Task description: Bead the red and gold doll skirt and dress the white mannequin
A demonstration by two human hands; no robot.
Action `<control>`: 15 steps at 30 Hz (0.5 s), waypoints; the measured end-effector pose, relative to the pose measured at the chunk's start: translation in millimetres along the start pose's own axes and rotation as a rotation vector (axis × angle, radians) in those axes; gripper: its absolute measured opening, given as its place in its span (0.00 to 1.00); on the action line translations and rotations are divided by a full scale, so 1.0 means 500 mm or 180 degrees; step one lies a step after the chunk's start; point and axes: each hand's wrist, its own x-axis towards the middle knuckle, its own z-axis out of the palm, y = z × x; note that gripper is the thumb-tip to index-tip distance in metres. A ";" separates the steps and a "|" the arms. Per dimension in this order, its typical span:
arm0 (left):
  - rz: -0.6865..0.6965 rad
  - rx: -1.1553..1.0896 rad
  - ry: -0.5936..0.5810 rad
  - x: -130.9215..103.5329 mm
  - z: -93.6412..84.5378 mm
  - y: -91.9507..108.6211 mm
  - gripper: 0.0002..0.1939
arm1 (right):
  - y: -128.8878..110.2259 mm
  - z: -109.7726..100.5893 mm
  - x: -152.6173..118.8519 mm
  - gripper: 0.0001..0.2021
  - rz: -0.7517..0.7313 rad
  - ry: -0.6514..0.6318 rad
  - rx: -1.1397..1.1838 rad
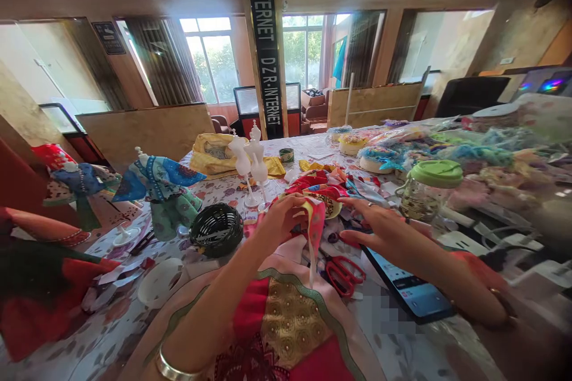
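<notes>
Near the middle of the table my left hand [286, 214] pinches a strip of pink-red patterned fabric [317, 226], and its pale edge hangs down. To the right of it, my right hand [369, 223] is open, fingers spread, above the clutter by the fabric. Red-handled scissors [343, 277] lie just below the strip, and a phone [413, 292] with a lit screen is under my right forearm. Behind both hands is a pile of colourful fabric [313, 180]. A small yellowish bowl [333, 207] sits partly hidden between the hands.
A dark woven basket [217, 229] stands left of my left arm. Small white mannequins [257, 161] and dressed doll forms [167, 190] stand farther back and left. On the right are a green-lidded jar [431, 190], fluffy yarn [487, 155] and white cables [513, 235].
</notes>
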 end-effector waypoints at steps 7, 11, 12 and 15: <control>-0.0160 -0.0427 -0.0089 -0.019 -0.009 0.032 0.06 | -0.046 0.023 0.047 0.26 -0.0487 -0.0760 0.1382; -0.0184 -0.0515 -0.0119 -0.024 -0.012 0.036 0.09 | -0.078 0.055 0.049 0.22 -0.0315 -0.0995 0.2338; -0.0192 -0.0513 -0.0122 -0.025 -0.013 0.036 0.10 | -0.084 0.063 0.048 0.20 -0.0235 -0.1007 0.2503; -0.0186 -0.0454 -0.0076 -0.029 -0.019 0.036 0.11 | -0.098 0.078 0.048 0.18 -0.0107 -0.1104 0.2675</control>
